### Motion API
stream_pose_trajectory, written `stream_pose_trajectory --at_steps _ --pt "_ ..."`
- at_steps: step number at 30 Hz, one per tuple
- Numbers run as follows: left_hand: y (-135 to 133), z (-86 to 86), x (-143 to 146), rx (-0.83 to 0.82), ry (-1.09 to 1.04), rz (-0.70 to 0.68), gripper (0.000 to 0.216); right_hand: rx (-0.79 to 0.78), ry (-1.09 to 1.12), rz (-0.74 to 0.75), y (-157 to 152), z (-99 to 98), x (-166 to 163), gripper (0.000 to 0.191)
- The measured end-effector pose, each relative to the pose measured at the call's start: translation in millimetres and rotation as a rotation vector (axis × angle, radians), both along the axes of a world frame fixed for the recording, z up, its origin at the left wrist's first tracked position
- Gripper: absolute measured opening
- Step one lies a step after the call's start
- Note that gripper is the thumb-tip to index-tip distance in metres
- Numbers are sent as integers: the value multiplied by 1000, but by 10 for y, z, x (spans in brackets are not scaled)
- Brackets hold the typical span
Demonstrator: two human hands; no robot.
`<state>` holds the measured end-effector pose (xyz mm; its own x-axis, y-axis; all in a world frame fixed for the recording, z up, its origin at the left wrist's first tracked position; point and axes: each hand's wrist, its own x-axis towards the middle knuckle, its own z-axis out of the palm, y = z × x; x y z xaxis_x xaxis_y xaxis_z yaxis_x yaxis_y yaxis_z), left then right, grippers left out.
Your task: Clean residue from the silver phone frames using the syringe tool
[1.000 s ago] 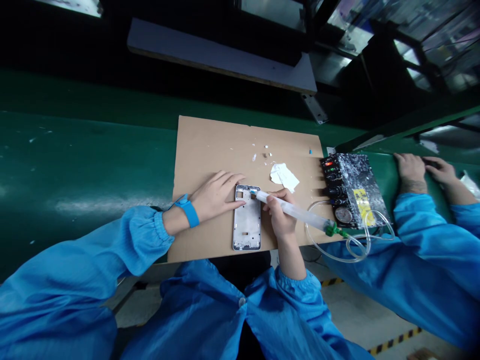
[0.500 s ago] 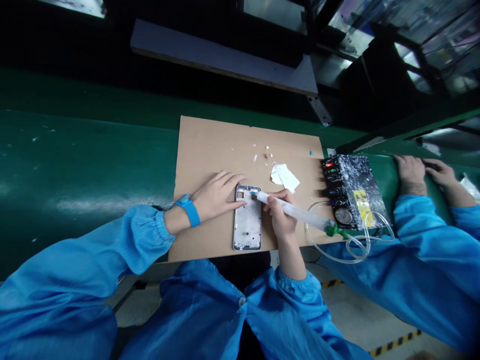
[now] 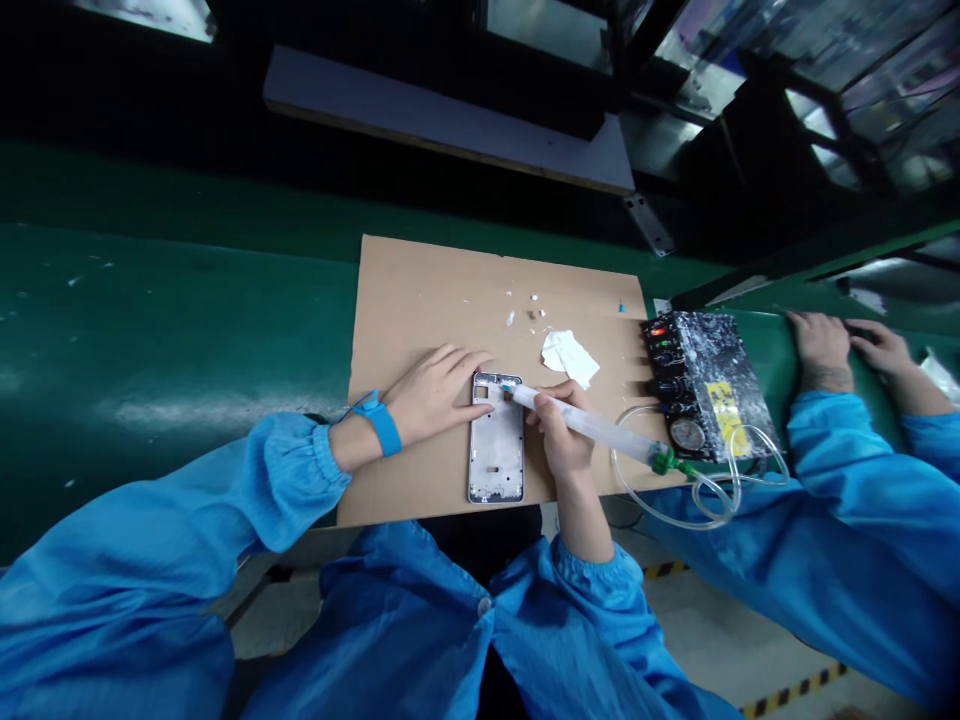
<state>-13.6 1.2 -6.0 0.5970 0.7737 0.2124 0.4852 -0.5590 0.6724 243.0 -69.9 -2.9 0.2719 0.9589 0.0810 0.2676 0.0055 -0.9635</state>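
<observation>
A silver phone frame [image 3: 496, 445] lies upright on a sheet of brown cardboard [image 3: 420, 300]. My left hand [image 3: 433, 392] lies flat with its fingers spread, fingertips pressing on the frame's upper left edge; a blue strap is on that wrist. My right hand [image 3: 562, 430] is closed round a clear glue syringe [image 3: 592, 428], held like a pen. The syringe's tip touches the frame's top right corner. A green fitting and a clear hose [image 3: 705, 488] run from the syringe's rear end.
A black dispenser box [image 3: 701, 380] with red and green lights and a gauge stands right of the cardboard. A crumpled white wipe [image 3: 570, 353] and small scraps lie on the cardboard. Another person's hands [image 3: 847, 345] in blue sleeves rest on the green belt [image 3: 172, 320] at right.
Almost nothing differs. The syringe tip stays at the frame's top right corner and both hands keep their places; the view has shifted slightly.
</observation>
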Motion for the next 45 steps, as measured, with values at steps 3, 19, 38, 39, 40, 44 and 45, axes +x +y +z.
stream_pose_trajectory --at_steps 3,19,38,39,40,44,45 --pt "15 1 -1 -9 3 3 62 4 -4 1 5 -16 4 56" --pt "9 -275 -86 128 -93 48 57 -44 -2 42 -45 23 -61 53" --pt "2 -62 -26 27 -34 3 62 3 -18 9 -25 43 -41 47" --pt "2 -62 -27 26 -36 4 62 7 -19 12 -23 51 -42 48" --pt "2 -60 -28 25 -37 4 62 10 -20 18 -21 60 -44 49" --pt "1 -54 -27 17 -34 0 62 9 -22 34 -17 89 -48 50" --pt "0 -54 -26 14 -31 2 62 7 -22 33 -17 91 -48 49"
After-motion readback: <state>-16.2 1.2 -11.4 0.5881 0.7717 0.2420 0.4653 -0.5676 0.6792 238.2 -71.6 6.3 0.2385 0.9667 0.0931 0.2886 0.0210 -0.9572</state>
